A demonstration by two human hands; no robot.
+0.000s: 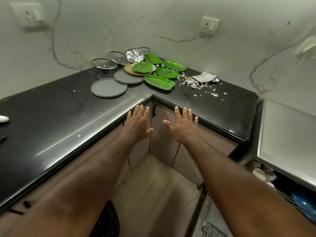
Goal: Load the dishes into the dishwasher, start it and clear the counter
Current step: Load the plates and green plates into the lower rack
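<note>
Head view is cutting off a white object (3, 119) at the left edge of the desk (51, 117); left hand (139, 124) and right hand (183, 127) are hovering spread flat, empty; green plates (167, 72) are crowding the far corner.

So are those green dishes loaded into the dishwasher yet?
Not yet: five green dishes lie out on the black counter in the corner, one resting on a brown plate.

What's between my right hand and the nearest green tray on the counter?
In the head view, only bare black counter lies between your right hand and the green tray; the scraps sit off to the right.
</note>
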